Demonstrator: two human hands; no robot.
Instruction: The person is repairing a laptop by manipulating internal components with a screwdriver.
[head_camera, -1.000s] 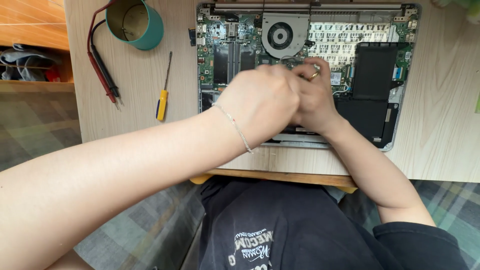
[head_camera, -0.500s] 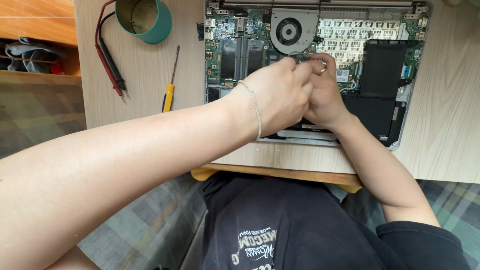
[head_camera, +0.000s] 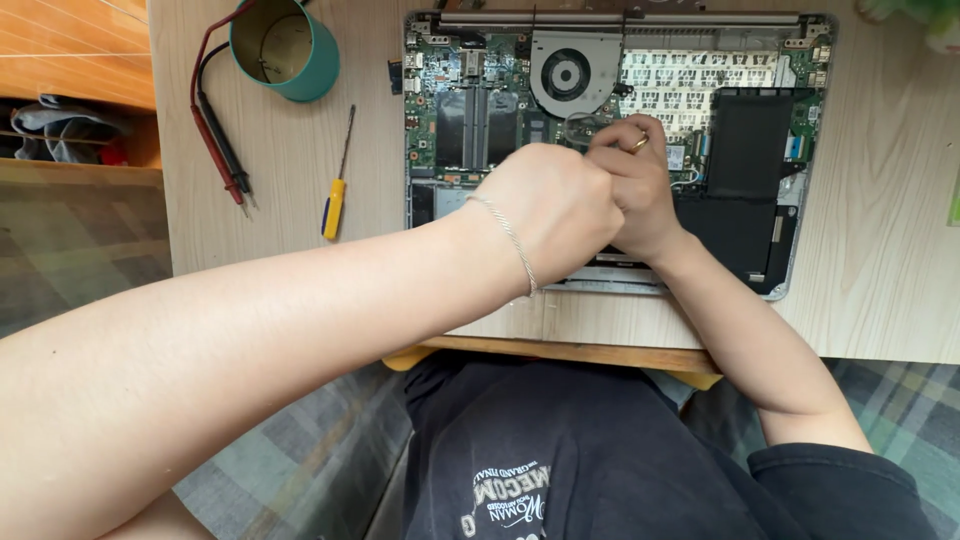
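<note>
An opened laptop (head_camera: 440, 150) lies bottom up on the wooden table, its green circuit board, round fan (head_camera: 565, 75) and black battery (head_camera: 750, 150) exposed. My left hand (head_camera: 555, 205), with a thin bracelet at the wrist, is curled into a fist over the middle of the board. My right hand (head_camera: 635, 185), wearing a ring, presses against it, fingertips bunched just below the fan by a thin looped wire (head_camera: 580, 125). Whatever the fingers hold is hidden under the hands.
A yellow-handled screwdriver (head_camera: 336, 190) lies left of the laptop. Red and black meter probes (head_camera: 222, 150) run beside a teal cup (head_camera: 285, 45) at the back left. A shelf with cloth (head_camera: 60, 130) stands beyond the table's left edge. The table's front edge is by my lap.
Both hands stay pressed together at the same spot below the fan. Only the camera view has shifted slightly.
</note>
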